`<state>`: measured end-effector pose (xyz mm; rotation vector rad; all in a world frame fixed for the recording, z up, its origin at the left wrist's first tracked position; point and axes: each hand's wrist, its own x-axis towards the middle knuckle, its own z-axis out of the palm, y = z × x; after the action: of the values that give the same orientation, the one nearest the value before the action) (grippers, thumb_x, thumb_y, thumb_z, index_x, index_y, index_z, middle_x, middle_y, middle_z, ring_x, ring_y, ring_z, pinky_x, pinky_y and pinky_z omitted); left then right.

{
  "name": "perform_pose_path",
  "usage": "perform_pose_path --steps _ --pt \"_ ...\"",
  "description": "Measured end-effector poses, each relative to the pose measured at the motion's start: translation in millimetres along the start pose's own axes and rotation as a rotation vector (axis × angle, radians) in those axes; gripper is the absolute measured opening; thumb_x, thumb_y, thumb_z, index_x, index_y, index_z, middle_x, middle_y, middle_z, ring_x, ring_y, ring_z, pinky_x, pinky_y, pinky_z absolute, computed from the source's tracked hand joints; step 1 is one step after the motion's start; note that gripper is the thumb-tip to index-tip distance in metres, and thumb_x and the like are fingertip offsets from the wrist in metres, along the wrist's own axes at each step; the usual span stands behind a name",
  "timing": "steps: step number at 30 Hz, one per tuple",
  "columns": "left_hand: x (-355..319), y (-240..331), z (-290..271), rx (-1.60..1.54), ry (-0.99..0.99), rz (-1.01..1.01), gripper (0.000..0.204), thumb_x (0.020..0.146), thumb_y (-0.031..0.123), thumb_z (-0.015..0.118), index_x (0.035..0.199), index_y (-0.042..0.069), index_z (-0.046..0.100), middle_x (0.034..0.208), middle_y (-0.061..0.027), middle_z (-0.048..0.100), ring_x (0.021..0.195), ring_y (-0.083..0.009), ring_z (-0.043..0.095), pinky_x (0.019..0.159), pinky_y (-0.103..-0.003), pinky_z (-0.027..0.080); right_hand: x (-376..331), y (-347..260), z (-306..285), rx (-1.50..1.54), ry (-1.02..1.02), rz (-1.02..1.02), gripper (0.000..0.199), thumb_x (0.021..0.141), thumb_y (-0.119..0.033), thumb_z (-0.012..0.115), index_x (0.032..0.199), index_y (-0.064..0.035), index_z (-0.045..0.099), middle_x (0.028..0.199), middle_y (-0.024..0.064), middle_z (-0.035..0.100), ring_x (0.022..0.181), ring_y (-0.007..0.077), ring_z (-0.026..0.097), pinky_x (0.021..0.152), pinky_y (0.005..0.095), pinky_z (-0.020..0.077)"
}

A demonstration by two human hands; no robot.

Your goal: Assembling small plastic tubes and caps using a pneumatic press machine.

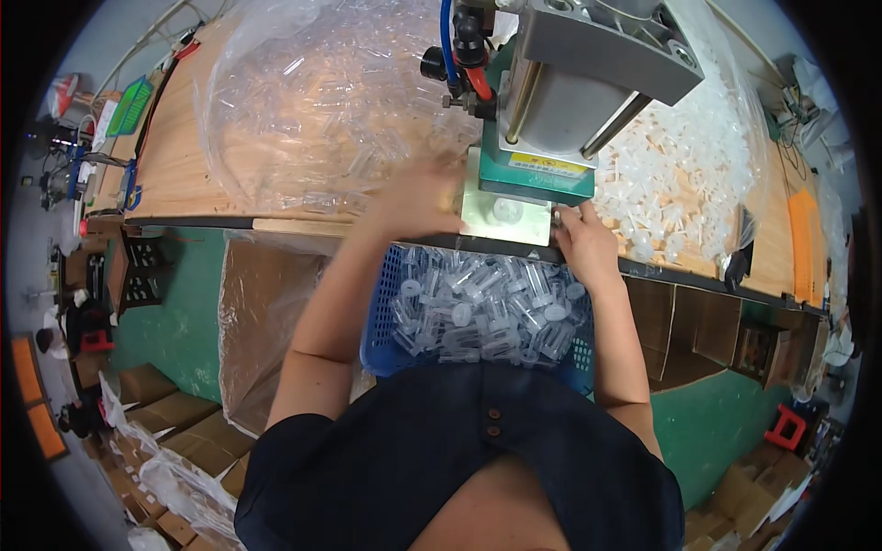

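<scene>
My left hand (pixel 415 197) is blurred at the table's front edge, just left of the press's metal base plate (pixel 485 220); I cannot tell whether it holds anything. My right hand (pixel 582 241) rests at the plate's right corner, fingers curled near a small clear plastic piece. A clear round part (pixel 508 210) sits on the plate under the green and grey press (pixel 560 110). Below the table edge, on my lap, a blue basket (pixel 384 312) is full of clear plastic tubes and caps (pixel 487 308).
A big clear bag of transparent tubes (pixel 322 110) lies on the wooden table at the left. A heap of white plastic caps (pixel 680 174) in a bag lies at the right. Cardboard boxes (pixel 184 422) and a plastic-lined carton (pixel 262 312) stand on the green floor.
</scene>
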<state>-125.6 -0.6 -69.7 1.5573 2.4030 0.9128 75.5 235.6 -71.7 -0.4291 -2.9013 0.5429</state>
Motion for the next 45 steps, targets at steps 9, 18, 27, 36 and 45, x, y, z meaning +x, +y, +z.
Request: perform_pose_path --steps 9,18,27,36,45 --pt "-18 -36 -48 0.064 -0.003 -0.628 0.04 0.073 0.027 0.075 0.101 0.001 0.064 0.104 -0.0136 0.065 0.089 -0.0248 0.065 0.078 -0.034 0.051 6 3 -13 0.159 0.113 0.043 0.015 0.089 -0.015 0.061 0.102 -0.0092 0.066 0.112 0.0078 0.062 0.076 0.0256 0.064 0.07 0.0342 0.0515" --pt "-28 88 36 -1.369 0.063 -0.359 0.044 0.079 -0.014 0.06 0.12 0.001 0.053 0.109 -0.0065 0.061 0.099 -0.0185 0.063 0.087 -0.029 0.051 -12 -46 -15 1.231 -0.184 0.201 0.051 0.102 -0.046 0.033 0.091 -0.0038 0.059 0.07 0.0034 0.054 0.055 0.0094 0.053 0.054 0.0224 0.0413" --pt "-10 104 57 -0.213 0.148 -0.012 0.047 0.067 0.018 0.077 0.11 0.007 0.061 0.098 -0.008 0.06 0.096 -0.0244 0.06 0.082 -0.039 0.045 -4 -69 12 0.962 0.195 0.133 0.043 0.102 -0.041 0.032 0.1 -0.0028 0.05 0.086 0.0105 0.055 0.079 0.0164 0.053 0.073 0.0294 0.0432" --pt "7 53 69 -0.136 0.243 -0.281 0.044 0.068 0.037 0.076 0.105 0.016 0.066 0.114 -0.0048 0.06 0.115 -0.0256 0.049 0.093 -0.05 0.027 24 -15 11 0.303 0.279 0.092 0.024 0.095 -0.029 0.053 0.097 -0.0073 0.064 0.079 0.0093 0.06 0.066 0.0245 0.062 0.06 0.0362 0.049" --pt "16 32 32 -0.33 0.029 -0.206 0.052 0.068 0.038 0.076 0.113 0.014 0.064 0.123 -0.0095 0.057 0.121 -0.03 0.046 0.096 -0.052 0.032 37 -1 17 -0.386 -0.064 0.079 0.017 0.089 -0.022 0.054 0.097 -0.0072 0.056 0.078 0.0131 0.065 0.074 0.0312 0.067 0.061 0.042 0.0527"
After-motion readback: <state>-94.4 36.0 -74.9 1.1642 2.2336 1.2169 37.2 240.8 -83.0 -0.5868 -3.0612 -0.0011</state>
